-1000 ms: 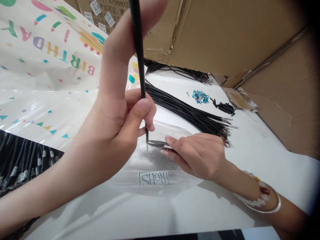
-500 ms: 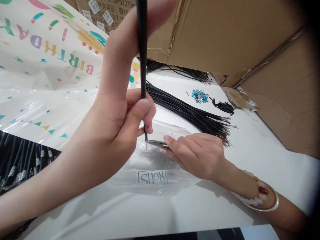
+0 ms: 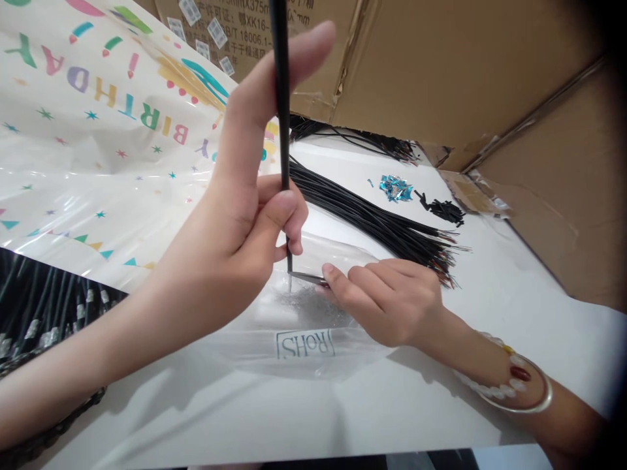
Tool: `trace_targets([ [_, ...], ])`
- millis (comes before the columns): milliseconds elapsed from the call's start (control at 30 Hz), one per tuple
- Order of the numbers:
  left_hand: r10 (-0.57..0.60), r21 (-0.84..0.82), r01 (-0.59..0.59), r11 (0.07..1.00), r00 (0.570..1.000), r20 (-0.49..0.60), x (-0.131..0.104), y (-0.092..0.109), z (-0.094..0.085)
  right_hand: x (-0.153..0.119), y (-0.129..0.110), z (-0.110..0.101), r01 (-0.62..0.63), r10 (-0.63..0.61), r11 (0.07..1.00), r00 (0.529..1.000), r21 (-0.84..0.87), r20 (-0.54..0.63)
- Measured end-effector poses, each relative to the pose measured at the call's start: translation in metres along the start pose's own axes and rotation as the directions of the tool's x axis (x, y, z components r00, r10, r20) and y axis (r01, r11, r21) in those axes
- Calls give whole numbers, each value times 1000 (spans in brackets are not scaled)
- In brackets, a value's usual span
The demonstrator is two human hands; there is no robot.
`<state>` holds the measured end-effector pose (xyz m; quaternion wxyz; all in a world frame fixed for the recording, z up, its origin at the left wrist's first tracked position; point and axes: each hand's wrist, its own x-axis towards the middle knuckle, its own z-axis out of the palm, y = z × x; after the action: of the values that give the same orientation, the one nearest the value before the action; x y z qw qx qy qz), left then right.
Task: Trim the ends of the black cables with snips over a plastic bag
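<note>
My left hand (image 3: 245, 222) is closed round a black cable (image 3: 285, 147), pinching it between thumb and curled fingers. Held upright, the cable runs past the raised index finger, and a pale stripped tip shows at its lower end. My right hand (image 3: 386, 297) grips a slim pointed metal tool (image 3: 307, 279); whether it is tweezers or small scissors I cannot tell. Its point touches the cable's lower end, where the black jacket stops. Underneath lies a clear plastic bag (image 3: 245, 346) marked RoHS, with fine grey bits (image 3: 326, 307) on it.
Black cables with stripped ends (image 3: 372, 219) lie behind my hands. Blue foil scraps (image 3: 396, 188) and short black offcuts (image 3: 445, 211) sit farther right. Cardboard walls (image 3: 441, 72) stand at the back and right. A birthday-printed plastic sheet (image 3: 98, 176) covers more cables (image 3: 44, 307) at left.
The view has shifted slightly, so most things appear a little farther right. My left index fingertip sits slightly lower. Both hands keep their holds, with the tool still at the cable's end.
</note>
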<state>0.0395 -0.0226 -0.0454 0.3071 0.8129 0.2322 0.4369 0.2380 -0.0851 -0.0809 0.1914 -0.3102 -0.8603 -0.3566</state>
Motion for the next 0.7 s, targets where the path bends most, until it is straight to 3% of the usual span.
trace_targets([
  [133,-116,-39,116,992,993,5,-1,-4,0,3,5,2,87,-84,995,994,-52,63],
  [333,-268,-84,282,956,952,146,-1,-16,4,13,8,6,225,-208,966,968,-127,139],
  [700,-262,-76,276,958,953,150,2,-19,1,21,5,8,298,-255,932,944,-205,211],
])
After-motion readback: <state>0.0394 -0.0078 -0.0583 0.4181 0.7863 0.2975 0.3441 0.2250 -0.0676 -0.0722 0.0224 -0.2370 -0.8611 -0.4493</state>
